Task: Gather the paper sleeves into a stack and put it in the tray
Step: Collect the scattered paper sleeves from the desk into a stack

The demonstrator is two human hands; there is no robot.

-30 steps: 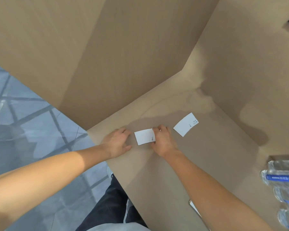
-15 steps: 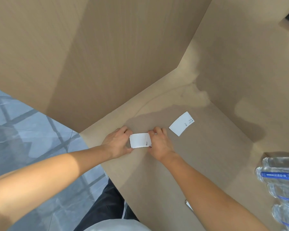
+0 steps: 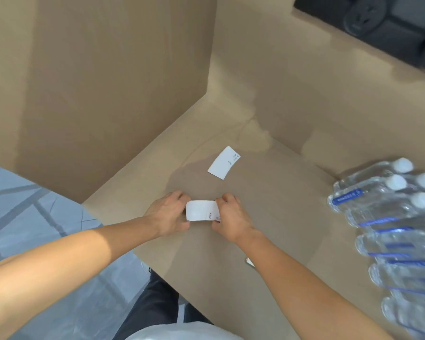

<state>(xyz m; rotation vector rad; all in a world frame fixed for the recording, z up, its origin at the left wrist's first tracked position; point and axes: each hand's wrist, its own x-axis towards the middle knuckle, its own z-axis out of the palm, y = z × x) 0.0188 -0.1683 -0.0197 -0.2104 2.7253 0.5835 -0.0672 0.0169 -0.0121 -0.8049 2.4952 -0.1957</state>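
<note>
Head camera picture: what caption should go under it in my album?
Two hands, left and right, hold a white paper sleeve over cardboard; another sleeve lies beyond.

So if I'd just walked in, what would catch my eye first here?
Probably the two bare hands in the middle, left hand and right hand, pinching a white paper sleeve by its ends over a brown cardboard surface. A second white sleeve lies alone farther back, apart from the hands. At the right edge a shrink-wrapped pack of water bottles with white caps glints.
</note>
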